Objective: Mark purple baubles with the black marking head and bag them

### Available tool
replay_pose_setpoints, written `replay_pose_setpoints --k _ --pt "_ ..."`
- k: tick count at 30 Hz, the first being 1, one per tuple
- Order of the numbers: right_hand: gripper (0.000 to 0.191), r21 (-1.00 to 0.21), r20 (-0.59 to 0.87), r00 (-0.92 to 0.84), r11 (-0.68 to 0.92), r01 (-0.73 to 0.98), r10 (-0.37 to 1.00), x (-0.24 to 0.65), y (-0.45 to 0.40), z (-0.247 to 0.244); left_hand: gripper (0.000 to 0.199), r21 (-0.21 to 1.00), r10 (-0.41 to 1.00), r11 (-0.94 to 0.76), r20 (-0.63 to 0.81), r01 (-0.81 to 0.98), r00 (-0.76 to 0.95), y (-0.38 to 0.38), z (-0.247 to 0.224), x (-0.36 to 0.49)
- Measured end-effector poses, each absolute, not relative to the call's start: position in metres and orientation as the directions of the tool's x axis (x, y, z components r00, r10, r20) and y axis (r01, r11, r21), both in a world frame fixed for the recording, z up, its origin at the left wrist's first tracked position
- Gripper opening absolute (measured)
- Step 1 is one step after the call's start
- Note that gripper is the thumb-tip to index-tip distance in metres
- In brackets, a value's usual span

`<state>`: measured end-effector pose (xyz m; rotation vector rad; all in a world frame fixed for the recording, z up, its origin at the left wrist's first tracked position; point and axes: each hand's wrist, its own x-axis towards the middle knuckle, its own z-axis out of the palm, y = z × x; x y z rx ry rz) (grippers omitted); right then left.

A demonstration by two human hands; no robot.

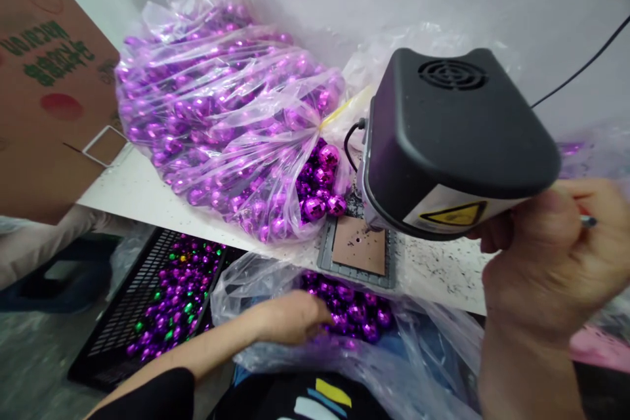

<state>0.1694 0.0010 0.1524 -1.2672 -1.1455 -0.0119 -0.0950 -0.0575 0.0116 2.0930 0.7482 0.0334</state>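
Note:
My left hand (295, 316) is at the edge of the purple balls (359, 308) in an open plastic bag on my lap, its fingers curled and their tips hidden. On the right, my right hand (551, 256) is closed at the side of a black machine head (462, 125) with a yellow warning label; what its fingers grip is hidden behind the housing. Below the head lies a brown square plate (359, 246) with a small hole, on a grey base. Loose shiny purple balls (322, 200) sit beside the plate, at the mouth of a big tied bag.
The large clear bag (221, 111) of purple balls fills the table's back left. A black crate (123, 315) holds purple and green balls at lower left. A cardboard box (44, 92) stands far left, near another person's sleeve (44, 246). Dark specks litter the white table (453, 275).

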Motion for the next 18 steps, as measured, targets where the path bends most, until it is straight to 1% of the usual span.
replay_pose_setpoints --k 1,2,3,4,5,6,7,8,9,10,12,14,16,17,18 --pt "0.043 -0.728 0.671 0.489 0.372 0.576 0.557 0.168 0.001 0.153 0.019 0.71 0.586 -0.481 -0.175 0.514 0.791 -0.04 0.03 -0.091" --pt "0.043 -0.726 0.674 0.491 0.369 0.581 0.552 0.167 0.001 0.154 0.025 0.651 0.687 -0.505 -0.095 0.567 0.721 -0.021 0.045 -0.086" --pt "0.044 -0.726 0.673 0.494 0.365 0.582 0.55 0.166 0.001 0.154 0.027 0.579 0.784 -0.509 0.007 0.637 0.621 -0.003 0.055 -0.08" --pt "0.044 -0.732 0.667 0.501 0.359 0.579 0.552 0.166 0.002 0.154 0.024 0.485 0.844 -0.507 0.114 0.712 0.524 0.014 0.061 -0.074" --pt "0.045 -0.742 0.656 0.508 0.353 0.57 0.559 0.165 0.002 0.154 0.019 0.389 0.866 -0.499 0.199 0.774 0.458 0.03 0.062 -0.067" --pt "0.045 -0.753 0.643 0.515 0.345 0.56 0.567 0.165 0.002 0.154 0.019 0.297 0.86 -0.504 0.253 0.811 0.443 0.044 0.06 -0.061" --pt "0.045 -0.764 0.63 0.523 0.339 0.549 0.574 0.165 0.002 0.154 0.023 0.217 0.84 -0.529 0.271 0.821 0.47 0.055 0.054 -0.054" --pt "0.046 -0.772 0.621 0.527 0.333 0.542 0.58 0.165 0.002 0.154 0.029 0.157 0.816 -0.563 0.26 0.812 0.516 0.065 0.047 -0.049" --pt "0.046 -0.774 0.617 0.528 0.328 0.541 0.584 0.166 0.003 0.153 0.033 0.122 0.793 -0.599 0.234 0.792 0.563 0.073 0.04 -0.045" --pt "0.047 -0.772 0.618 0.527 0.327 0.545 0.583 0.167 0.003 0.153 0.035 0.113 0.776 -0.623 0.211 0.774 0.594 0.079 0.035 -0.043" --pt "0.047 -0.77 0.618 0.518 0.325 0.548 0.591 0.168 0.002 0.152 0.034 0.154 0.778 -0.623 0.226 0.767 0.586 0.087 0.03 -0.045" --pt "0.046 -0.778 0.607 0.515 0.323 0.538 0.605 0.169 0.002 0.152 0.033 0.26 0.789 -0.602 0.334 0.755 0.515 0.086 0.035 -0.052" --pt "0.045 -0.787 0.599 0.521 0.327 0.523 0.608 0.169 0.002 0.153 0.04 0.418 0.787 -0.601 0.462 0.681 0.41 0.074 0.048 -0.061" --pt "0.045 -0.786 0.601 0.522 0.331 0.522 0.606 0.168 0.002 0.154 0.044 0.52 0.797 -0.591 0.497 0.617 0.344 0.064 0.054 -0.065" --pt "0.044 -0.784 0.604 0.52 0.333 0.524 0.604 0.168 0.002 0.154 0.046 0.64 0.826 -0.557 0.491 0.53 0.275 0.052 0.058 -0.067"
